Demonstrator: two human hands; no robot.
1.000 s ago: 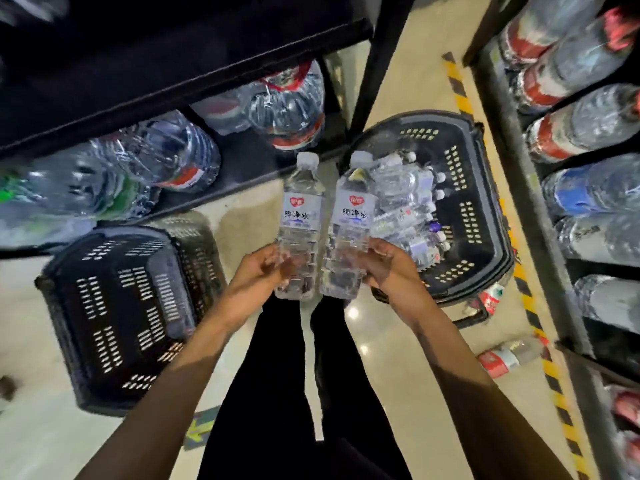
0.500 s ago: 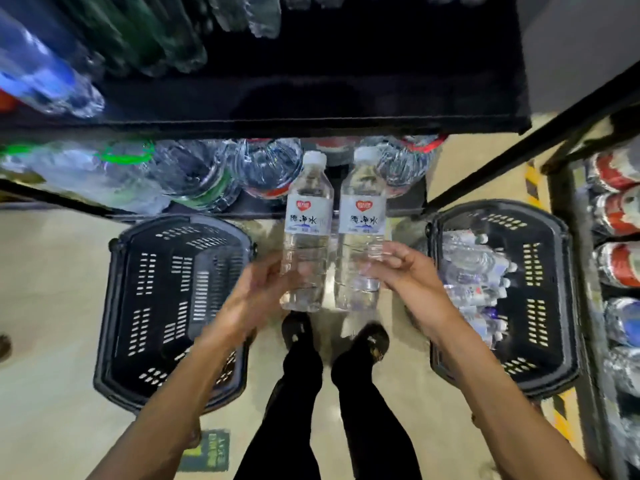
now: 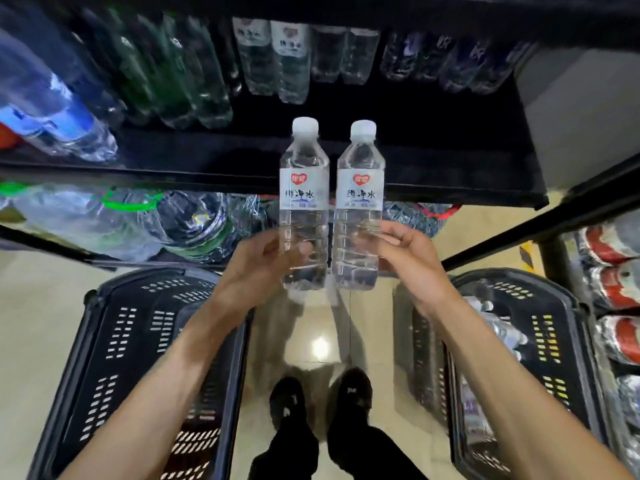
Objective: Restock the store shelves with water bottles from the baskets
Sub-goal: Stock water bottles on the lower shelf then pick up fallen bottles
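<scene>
My left hand [image 3: 258, 261] grips the lower half of a clear water bottle [image 3: 304, 188] with a white cap and a red-heart label. My right hand [image 3: 410, 261] grips a matching water bottle [image 3: 360, 192] beside it. Both bottles stand upright, side by side, in front of the black shelf [image 3: 433, 161]. Farther back on that shelf stand several bottles [image 3: 277, 60] of the same and other kinds. On the floor at my right, a black basket [image 3: 554, 327] holds several small bottles. Another black basket [image 3: 131, 341] sits at my left; I see no bottles in it.
Large water jugs [image 3: 138, 220] lie on the lower shelf beneath. Blue-labelled bottles [image 3: 41, 105] stand at the shelf's left. A second rack at the right holds red-labelled bottles [image 3: 613, 285]. A black upright post [image 3: 554, 258] stands between racks. My feet [image 3: 322, 400] are on the glossy floor between the baskets.
Both hands have lifted the two bottles from above the right basket up to the front of the shelf. My view has turned from the floor toward the shelf.
</scene>
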